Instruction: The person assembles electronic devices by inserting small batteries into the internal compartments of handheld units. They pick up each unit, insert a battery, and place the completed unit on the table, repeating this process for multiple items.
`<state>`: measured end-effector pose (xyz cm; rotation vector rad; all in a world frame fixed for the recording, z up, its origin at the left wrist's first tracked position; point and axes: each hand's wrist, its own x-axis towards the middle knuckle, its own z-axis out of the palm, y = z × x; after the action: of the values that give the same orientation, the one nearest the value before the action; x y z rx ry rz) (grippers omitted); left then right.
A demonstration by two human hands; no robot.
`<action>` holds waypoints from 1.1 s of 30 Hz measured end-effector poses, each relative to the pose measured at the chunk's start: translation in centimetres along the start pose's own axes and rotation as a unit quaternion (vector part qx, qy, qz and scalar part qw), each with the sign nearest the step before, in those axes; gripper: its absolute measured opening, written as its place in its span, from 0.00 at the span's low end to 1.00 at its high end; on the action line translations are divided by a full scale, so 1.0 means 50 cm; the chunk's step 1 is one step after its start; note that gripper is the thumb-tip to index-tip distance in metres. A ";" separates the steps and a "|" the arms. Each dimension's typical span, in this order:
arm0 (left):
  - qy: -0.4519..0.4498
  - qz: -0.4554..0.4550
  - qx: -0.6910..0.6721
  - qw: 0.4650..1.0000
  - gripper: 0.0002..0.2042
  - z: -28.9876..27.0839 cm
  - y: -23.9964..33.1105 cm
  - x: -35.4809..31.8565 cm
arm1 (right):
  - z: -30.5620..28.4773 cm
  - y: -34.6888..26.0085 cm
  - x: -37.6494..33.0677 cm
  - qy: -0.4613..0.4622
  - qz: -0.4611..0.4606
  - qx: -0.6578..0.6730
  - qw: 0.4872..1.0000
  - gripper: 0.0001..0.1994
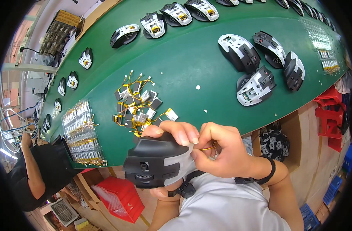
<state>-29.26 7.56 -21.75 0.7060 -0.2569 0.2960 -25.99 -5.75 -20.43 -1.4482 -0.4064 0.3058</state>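
Illegibly marked batteries (145, 96) near held mouse (157, 157)

Bright, soft light across the green table (183, 54), edges fisheye-bowed.

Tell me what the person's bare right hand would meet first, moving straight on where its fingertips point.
Most likely the pale end of the black-and-white plastic computer mouse in the left hand; the right hand is very near it, though depth is unclear.
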 end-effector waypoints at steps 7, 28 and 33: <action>-0.030 -0.016 0.028 0.999 0.45 -0.023 -0.003 0.004 | -0.005 0.005 0.000 -0.004 0.055 0.024 0.998 0.09; -0.045 -0.024 0.034 0.998 0.44 -0.021 0.011 0.003 | -0.016 0.006 0.001 -0.086 0.278 0.274 0.917 0.12; -0.071 -0.054 0.042 0.995 0.47 -0.022 0.018 0.000 | -0.019 0.005 -0.005 -0.082 0.285 0.283 0.912 0.11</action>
<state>-29.41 8.95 -22.04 0.8219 -0.3425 0.1542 -25.79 -6.66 -20.77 -0.9370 -0.0017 0.9428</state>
